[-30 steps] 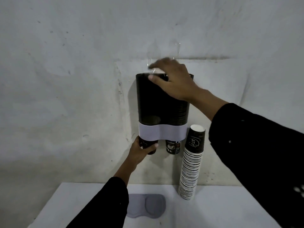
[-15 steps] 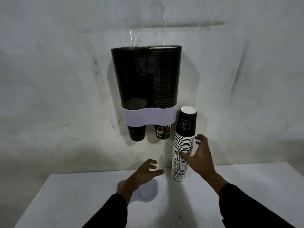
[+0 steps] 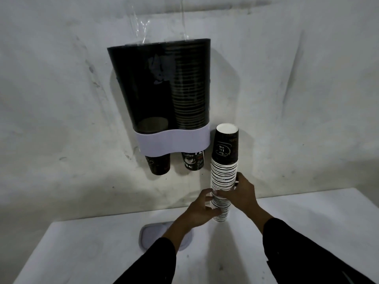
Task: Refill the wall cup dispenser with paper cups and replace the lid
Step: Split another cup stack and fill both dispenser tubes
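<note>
Cup stack (image 3: 224, 175) stands inverted on the desk (image 3: 307, 226), rims down, just right of the dispenser (image 3: 164, 87) and close to the wall (image 3: 61, 78). One stack, too many cups to count; the sleeve is a tall column of nested rims with one full cup body showing at the top. Both hands are on its lower half: left hand (image 3: 198, 212) wraps from the left, right hand (image 3: 243, 194) from the right, fingers (image 3: 207, 194) curled and pressed against the rims. The two-sided clamp looks intended to keep the tall column from buckling when it is picked up. Dispenser is wall-mounted, dark translucent body, two tubes, white band across the bottom. Right tube looks packed with rims nearly to the top; left tube looks nearly empty, only one cup visible low down. So my read is that the stack goes into the left tube. Two cups poke out below the band, one per tube: left cup (image 3: 158, 163) and right cup (image 3: 192, 160). Top is open, with clear plastic film (image 3: 141, 23) sticking up above it, probably the sleeve wrap. One lid (image 3: 150, 232), grey, lies flat on the desk below the dispenser, partly hidden by the left forearm, parked within reach for fitting last. Two hands, both busy.
</note>
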